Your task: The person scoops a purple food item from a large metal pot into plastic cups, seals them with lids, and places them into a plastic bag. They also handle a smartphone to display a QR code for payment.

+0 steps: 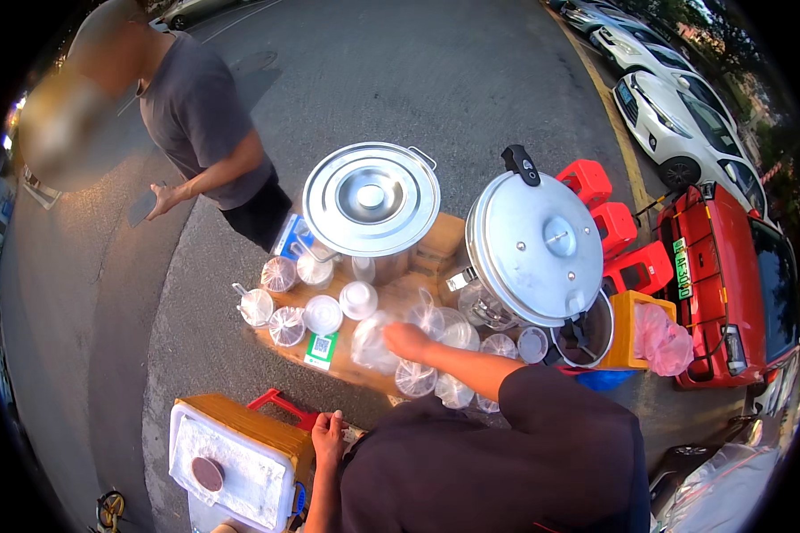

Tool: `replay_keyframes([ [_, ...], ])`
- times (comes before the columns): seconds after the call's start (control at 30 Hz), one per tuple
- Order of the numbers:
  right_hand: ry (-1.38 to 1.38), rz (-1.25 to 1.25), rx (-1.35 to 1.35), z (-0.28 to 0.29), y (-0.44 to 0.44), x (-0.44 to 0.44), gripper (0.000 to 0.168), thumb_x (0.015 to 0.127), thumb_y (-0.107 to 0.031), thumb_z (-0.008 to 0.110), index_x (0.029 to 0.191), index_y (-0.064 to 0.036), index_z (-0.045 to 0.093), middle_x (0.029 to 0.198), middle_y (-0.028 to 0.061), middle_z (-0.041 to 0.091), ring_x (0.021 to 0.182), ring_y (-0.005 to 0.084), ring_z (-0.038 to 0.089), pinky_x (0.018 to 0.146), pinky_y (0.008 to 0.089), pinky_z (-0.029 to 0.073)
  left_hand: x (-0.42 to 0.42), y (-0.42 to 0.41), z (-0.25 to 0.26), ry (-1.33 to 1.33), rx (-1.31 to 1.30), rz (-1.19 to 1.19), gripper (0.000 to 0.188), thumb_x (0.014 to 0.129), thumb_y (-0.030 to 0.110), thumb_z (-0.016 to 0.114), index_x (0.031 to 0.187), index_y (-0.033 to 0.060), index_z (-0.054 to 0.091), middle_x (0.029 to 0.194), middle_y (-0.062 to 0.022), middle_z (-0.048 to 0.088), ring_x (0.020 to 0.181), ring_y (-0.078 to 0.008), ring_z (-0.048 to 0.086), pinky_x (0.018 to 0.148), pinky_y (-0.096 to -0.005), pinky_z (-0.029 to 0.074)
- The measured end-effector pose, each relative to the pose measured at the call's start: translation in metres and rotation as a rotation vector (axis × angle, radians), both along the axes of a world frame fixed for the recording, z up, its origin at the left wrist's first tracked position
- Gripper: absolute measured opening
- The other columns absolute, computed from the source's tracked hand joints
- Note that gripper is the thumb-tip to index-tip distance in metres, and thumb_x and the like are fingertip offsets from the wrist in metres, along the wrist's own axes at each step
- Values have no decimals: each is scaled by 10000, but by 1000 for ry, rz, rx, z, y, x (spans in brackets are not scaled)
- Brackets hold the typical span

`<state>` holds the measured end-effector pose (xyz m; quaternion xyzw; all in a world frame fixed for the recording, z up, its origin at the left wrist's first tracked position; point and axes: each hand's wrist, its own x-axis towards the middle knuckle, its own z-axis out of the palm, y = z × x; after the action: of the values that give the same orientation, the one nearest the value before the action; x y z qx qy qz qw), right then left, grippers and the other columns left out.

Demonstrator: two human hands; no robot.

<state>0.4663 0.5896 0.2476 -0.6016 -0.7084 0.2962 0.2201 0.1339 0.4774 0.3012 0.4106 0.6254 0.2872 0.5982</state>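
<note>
My right hand (410, 342) reaches over the wooden table (390, 283), its curled fingers on a translucent plastic bag (375, 343); blur hides the fingertips. Around it stand several plastic-wrapped cups, among them a bagged cup (416, 378) and a film-covered cup (287, 326). A white-lidded tub (358, 300) and a round plastic lid (323, 314) lie to its left. My left hand (329, 434) hangs low with bent fingers, beside a tan box (240, 416) whose white tray (230, 460) carries a brown round piece. Nothing shows in it, though its palm is partly hidden.
A lidded steel pot (372, 193) and a large pressure cooker (537, 246) stand at the table's far side. Red stools (640, 266), a yellow crate (630, 333) and a red vehicle (733, 286) are to the right. Another person (203, 113) stands at upper left, holding a phone-like object (143, 205).
</note>
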Motion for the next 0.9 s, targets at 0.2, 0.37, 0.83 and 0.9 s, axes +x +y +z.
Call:
replay_keyframes([
  [0.2,45,-7,239,63,-24,-7,122,882,-192,635,935,-82,634,902,148,666,807,385,657,702,482,527,43,29,32,-165,55,-69,252,992,238,697,1134,47,615,903,-7,630,768,-91,610,701,-244,513],
  [0.37,66,251,441,86,-41,-38,176,834,-170,676,997,-105,671,895,91,651,776,310,677,655,416,553,70,46,60,-258,55,5,282,996,208,690,1197,25,615,957,-21,647,795,-100,623,720,-247,524],
  [0.83,385,522,178,109,-52,-163,287,893,-110,724,1161,-26,659,1077,99,659,821,205,694,717,336,570,-139,-7,27,-468,16,900,150,969,204,702,1018,84,626,863,-14,651,723,-124,620,614,-253,484],
  [0.9,406,539,63,90,-64,-178,229,900,-74,706,1118,-10,682,1037,110,661,725,177,664,667,300,555,-213,-33,5,-610,114,1109,140,958,186,709,1009,98,613,854,-6,641,732,-142,612,615,-283,475],
])
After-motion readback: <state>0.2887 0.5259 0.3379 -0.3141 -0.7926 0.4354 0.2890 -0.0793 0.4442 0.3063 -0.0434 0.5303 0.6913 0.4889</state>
